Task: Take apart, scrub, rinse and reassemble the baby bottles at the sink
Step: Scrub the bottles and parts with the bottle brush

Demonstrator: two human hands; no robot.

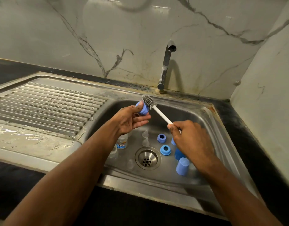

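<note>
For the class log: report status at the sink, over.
Left hand holds blue collar ring; right hand grips brush, bristles against ring. Tap dry. Rings, caps, bottles lie in basin. Nothing blocking.

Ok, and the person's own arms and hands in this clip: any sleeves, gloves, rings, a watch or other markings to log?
Nothing worn shows. Both forearms are bare from the bottom edge of the frame to the wrists, with no sleeve in view. The left hand and right hand are bare too: no gloves, and no ring, watch, bracelet or marking on the parts that show. The upper arms lie out of view.
</note>
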